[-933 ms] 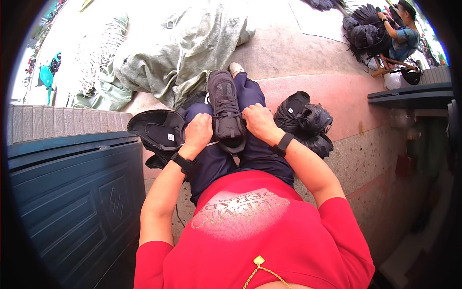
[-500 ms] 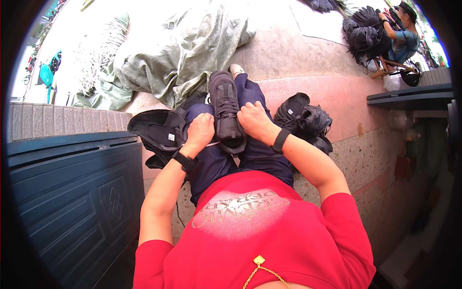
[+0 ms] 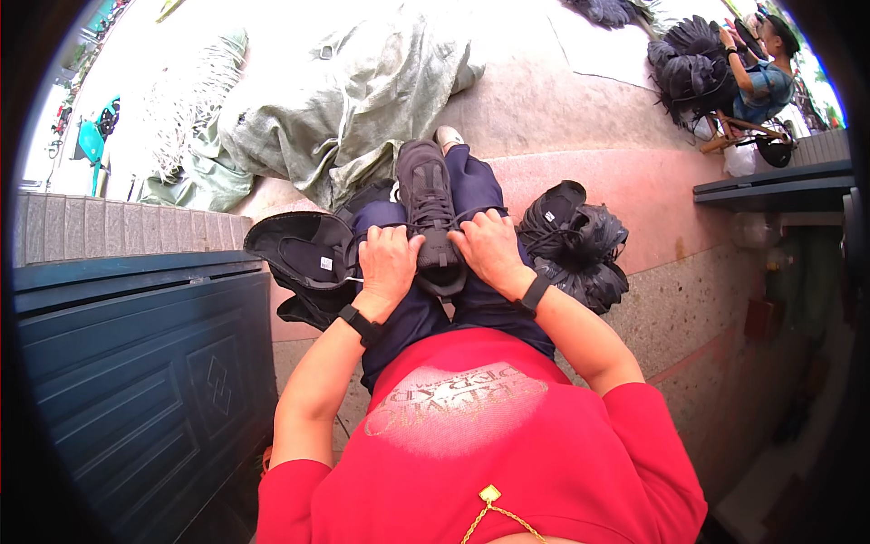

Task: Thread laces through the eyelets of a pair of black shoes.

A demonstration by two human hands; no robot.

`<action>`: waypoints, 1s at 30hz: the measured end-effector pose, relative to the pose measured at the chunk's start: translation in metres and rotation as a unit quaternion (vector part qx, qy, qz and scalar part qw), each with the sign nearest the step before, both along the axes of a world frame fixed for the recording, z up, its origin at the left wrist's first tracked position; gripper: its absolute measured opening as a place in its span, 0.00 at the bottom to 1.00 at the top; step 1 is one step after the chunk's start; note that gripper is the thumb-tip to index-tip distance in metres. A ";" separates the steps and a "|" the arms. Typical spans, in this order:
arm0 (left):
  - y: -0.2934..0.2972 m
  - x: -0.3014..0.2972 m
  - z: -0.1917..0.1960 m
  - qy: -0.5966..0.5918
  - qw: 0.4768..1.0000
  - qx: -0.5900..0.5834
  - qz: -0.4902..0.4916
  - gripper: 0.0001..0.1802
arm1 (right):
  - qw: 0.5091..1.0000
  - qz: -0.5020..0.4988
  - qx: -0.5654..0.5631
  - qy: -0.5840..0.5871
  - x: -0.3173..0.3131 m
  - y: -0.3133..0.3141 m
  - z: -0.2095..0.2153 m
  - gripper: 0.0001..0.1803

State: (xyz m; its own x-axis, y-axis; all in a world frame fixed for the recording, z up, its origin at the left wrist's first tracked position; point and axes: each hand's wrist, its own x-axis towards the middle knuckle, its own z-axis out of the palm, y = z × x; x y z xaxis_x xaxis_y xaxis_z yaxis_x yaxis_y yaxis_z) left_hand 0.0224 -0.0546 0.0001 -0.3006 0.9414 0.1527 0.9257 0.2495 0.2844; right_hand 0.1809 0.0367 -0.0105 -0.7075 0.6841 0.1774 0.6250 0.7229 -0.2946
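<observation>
One shoe [image 3: 422, 181] is laid on the lap [image 3: 494, 313], its laces [image 3: 430, 214] apparently pinched by the curled left hand [image 3: 388, 263] and right hand [image 3: 494, 247], and could be tipped sideways if they are pulled unevenly.

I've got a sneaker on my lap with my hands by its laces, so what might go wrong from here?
The dark sneaker rests on navy trousers, so it might slip or twist if the left hand and right hand tug the laces unequally. If it slid off to the right, it could land near the black shoe there.
</observation>
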 end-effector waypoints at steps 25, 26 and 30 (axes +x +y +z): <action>0.118 0.016 0.013 -0.503 0.806 -0.308 -0.054 0.28 | 0.963 -0.069 -0.218 0.143 0.010 0.000 -0.020 0.09; 0.118 0.013 0.013 -0.502 0.806 -0.309 -0.054 0.28 | 0.954 -0.076 -0.228 0.180 0.010 -0.001 -0.019 0.08; 0.113 0.007 0.030 -0.603 0.750 -0.270 -0.005 0.28 | 0.979 0.021 -0.107 0.170 0.010 0.009 -0.019 0.07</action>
State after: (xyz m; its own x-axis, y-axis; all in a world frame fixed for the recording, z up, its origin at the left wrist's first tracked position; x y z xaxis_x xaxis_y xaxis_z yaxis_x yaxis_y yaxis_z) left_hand 0.0291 0.0583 0.0303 0.0950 0.7710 -0.6297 0.0780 0.6248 0.7769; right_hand 0.1904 0.0455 -0.0292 -0.6607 0.7029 0.2636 0.4348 0.6445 -0.6289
